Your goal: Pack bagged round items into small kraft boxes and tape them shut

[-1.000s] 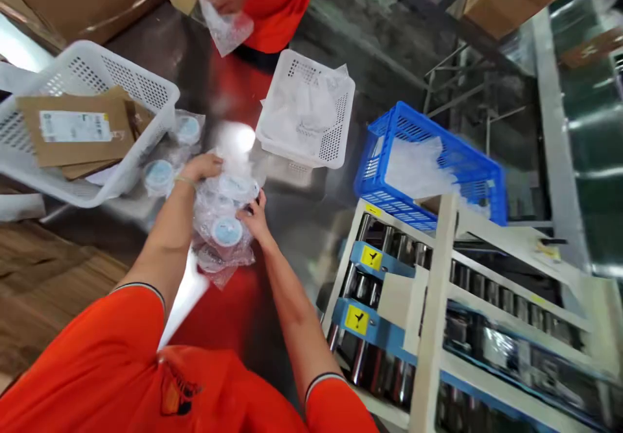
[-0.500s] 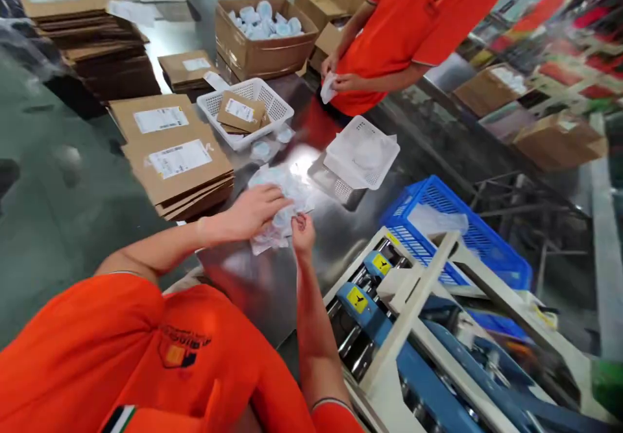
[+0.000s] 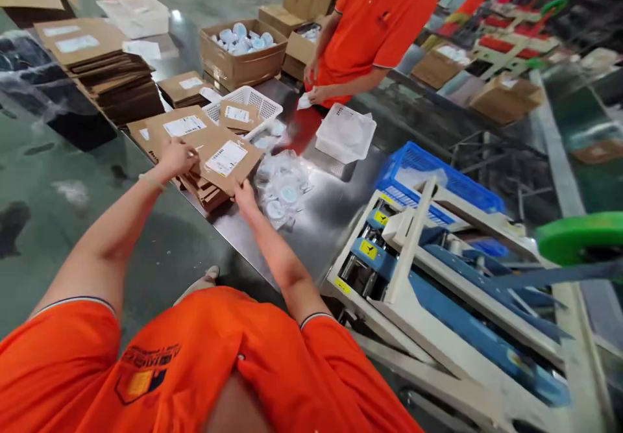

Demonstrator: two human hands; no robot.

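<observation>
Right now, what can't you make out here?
Head view throughout.
Label on the top cardboard sheet: print too small.
Right hand: fingertips hidden under that sheet's edge.
White basket: contents blurred.
Co-worker's hands: white thing held, too small to name.
Green shape: blurred, cut off by the right edge.

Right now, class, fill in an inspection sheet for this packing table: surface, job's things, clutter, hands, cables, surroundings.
surface: steel table, shiny, partly bare.
job's things: top mailer on a stack; bagged discs beside it.
clutter: white basket holding mailers; second white basket; blue basket.
hands: left hand grips the top mailer's far edge, right hand its near corner.
cables: nothing seen.
surroundings: co-worker in orange across the table; box of discs; machine at right.
</observation>
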